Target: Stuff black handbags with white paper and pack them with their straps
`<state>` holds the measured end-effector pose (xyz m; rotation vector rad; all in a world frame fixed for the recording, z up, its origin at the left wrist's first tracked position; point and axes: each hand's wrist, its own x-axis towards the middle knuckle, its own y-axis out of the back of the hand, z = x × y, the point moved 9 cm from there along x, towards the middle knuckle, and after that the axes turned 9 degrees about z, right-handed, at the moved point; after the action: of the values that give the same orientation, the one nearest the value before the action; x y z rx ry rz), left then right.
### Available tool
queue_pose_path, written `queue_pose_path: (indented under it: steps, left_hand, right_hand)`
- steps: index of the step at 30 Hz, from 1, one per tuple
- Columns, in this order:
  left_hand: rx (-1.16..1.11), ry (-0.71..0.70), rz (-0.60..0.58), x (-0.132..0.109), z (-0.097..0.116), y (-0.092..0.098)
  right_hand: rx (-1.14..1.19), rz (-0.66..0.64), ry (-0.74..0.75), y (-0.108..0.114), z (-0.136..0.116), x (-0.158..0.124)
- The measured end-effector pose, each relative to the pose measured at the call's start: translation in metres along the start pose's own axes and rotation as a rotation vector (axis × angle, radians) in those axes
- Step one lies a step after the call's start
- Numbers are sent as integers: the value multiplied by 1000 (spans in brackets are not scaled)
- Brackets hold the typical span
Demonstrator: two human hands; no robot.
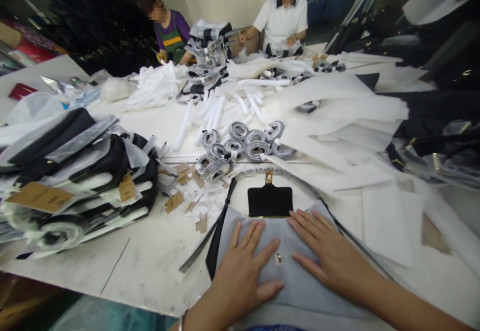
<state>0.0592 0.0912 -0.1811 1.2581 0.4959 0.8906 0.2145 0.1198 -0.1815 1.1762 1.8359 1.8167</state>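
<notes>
A black handbag [270, 202] lies at the near edge of the white table [150, 266], its flap with a gold clasp pointing away from me. A grey cloth [296, 271] covers most of the bag, and a small metal stud [278, 258] shows through it. My left hand [242, 271] lies flat on the cloth with fingers spread. My right hand [330, 253] rests flat beside it, fingers stretched toward the left. Both hands hold nothing. A black strap [210, 231] runs off the bag's left side.
Wrapped black bags with brown tags [78, 181] are stacked at left. Coiled wrapped straps [243, 146] and scattered paper tags [183, 191] lie mid-table. White tissue sheets [337, 116] spread to the right. Two other people [281, 16] work at the far end.
</notes>
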Motion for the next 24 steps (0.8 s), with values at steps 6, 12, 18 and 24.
queue_pose_path:
  steps: [6, 12, 18, 24]
  left_hand:
    - [-57, 15, 26, -3, 0, -1]
    - [-46, 7, 59, -4, 1, 2]
    - [-38, -19, 125, -7, 0, 4]
    - [-69, -42, 221, -7, 2, 12]
  right_hand:
    - [265, -8, -282, 12, 36, 58]
    - [378, 74, -420, 1, 61, 115]
    - [496, 93, -336, 27, 25, 93]
    - [467, -8, -125, 43, -28, 47]
